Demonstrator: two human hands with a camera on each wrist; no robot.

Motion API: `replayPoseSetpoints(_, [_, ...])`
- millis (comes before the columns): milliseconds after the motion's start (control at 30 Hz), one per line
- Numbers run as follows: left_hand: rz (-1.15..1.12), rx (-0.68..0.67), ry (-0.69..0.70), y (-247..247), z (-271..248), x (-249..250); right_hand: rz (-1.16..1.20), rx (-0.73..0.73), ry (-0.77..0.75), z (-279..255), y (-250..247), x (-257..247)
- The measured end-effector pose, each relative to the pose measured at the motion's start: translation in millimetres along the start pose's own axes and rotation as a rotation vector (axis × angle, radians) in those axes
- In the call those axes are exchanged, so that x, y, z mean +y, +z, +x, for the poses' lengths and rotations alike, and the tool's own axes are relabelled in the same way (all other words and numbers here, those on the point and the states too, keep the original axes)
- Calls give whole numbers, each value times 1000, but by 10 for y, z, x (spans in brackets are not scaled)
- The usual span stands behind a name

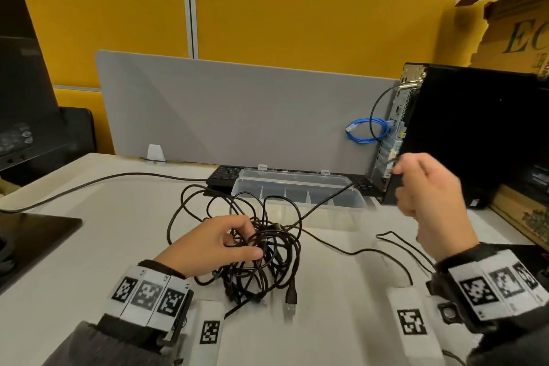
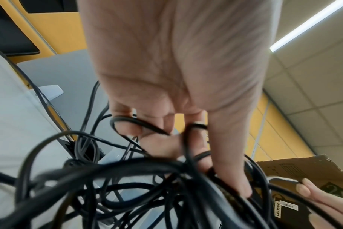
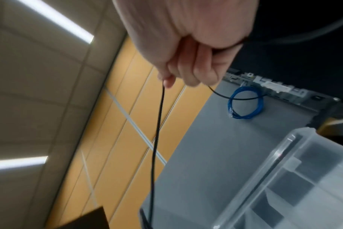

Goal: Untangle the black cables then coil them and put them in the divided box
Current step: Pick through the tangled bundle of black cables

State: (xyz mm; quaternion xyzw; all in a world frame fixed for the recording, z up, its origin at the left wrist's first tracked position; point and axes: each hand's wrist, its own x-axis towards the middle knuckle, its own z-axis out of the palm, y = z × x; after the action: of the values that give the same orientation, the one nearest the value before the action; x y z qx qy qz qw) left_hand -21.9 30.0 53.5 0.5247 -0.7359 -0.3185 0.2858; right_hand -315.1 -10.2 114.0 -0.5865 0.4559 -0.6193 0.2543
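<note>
In the head view, the knot of black cables [image 1: 261, 258] lies low in the middle of the frame on the white desk [image 1: 89, 246]. The left hand [image 1: 214, 244] sits on its left side, fingers curled in among the loops and thumb pressing a strand. The right hand [image 1: 427, 196], at middle right, is raised and closed in a fist round one thin strand [image 1: 323, 202] that runs down leftwards into the knot. Behind the knot, in the middle of the frame, the clear divided box [image 1: 350, 205] stands open, and its compartments look empty. A plug end [image 1: 291, 301] hangs free at the lower edge of the pile.

The left wrist view, rather blurred, shows the fingers [image 2: 161, 144] hooked through several loops, cables filling the lower half.

The right wrist view shows the fist gripping the strand at top centre, the cable dropping to the lower edge, and a corner of the box at lower right.

As I judge it, the work is in its early part: one strand is being pulled out, nothing looks coiled, and nothing is in the box.
</note>
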Motion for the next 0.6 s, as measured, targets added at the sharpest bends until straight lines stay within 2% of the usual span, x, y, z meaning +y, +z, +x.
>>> replayPoseSetpoints(67, [25,9,12,-3,3,2,198,206,79,55,-124,3])
replayPoseSetpoints(133, [29,-4,23,9,-3,15,264,307,123,115,-226,68])
replayPoseSetpoints(167, [34,-13,28,20,-1,15,168,306,118,143,-246,132])
replayPoseSetpoints(200, [38,-17,34,29,3,9,-36,269,99,156,-239,198])
replayPoseSetpoints(267, [34,-15,36,44,18,-6,-650,135,20,129,-167,345])
replayPoseSetpoints(300, [30,-11,41,47,25,-16,-888,47,-76,78,-94,409])
replayPoseSetpoints(333, [22,-12,42,52,29,-17,-1030,-62,-187,-12,20,418])
replayPoseSetpoints(400, [17,-12,42,60,34,-8,-1077,-378,-365,-249,296,349])
replayPoseSetpoints(467, [4,7,45,58,41,-14,-956,-681,-393,-440,529,335])
replayPoseSetpoints(533, [-27,32,47,41,53,-34,-827,-822,-327,-471,619,303])
replayPoseSetpoints(600, [-23,2,35,27,57,-52,-755,-873,-288,-385,577,211])
